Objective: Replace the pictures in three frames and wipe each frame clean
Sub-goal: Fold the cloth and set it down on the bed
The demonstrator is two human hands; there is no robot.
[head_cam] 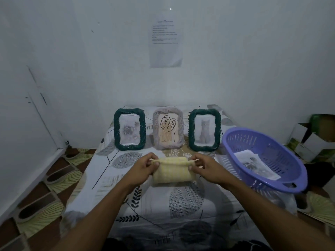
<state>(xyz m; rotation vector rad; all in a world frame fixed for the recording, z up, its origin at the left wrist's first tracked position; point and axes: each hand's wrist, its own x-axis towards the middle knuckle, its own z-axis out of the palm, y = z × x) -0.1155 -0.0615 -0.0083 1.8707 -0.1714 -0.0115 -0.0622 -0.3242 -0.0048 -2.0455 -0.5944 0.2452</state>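
Three rope-edged frames stand upright in a row at the back of the patterned table (126, 201). The left green frame (129, 129) shows a pale rose picture, the middle grey frame (168, 130) a leaf drawing, the right green frame (204, 130) a grey cat. In front of them a yellow checked cloth (173, 171) hangs stretched between my hands. My left hand (145, 165) pinches its upper left corner and my right hand (204, 167) pinches its upper right corner, just above the table.
A purple slotted basket (262, 156) sits at the table's right edge with loose printed pictures (255, 164) inside. Cardboard boxes (315, 140) are stacked on the floor at the right. A printed sheet (165, 42) hangs on the white wall. Patterned floor tiles lie to the left.
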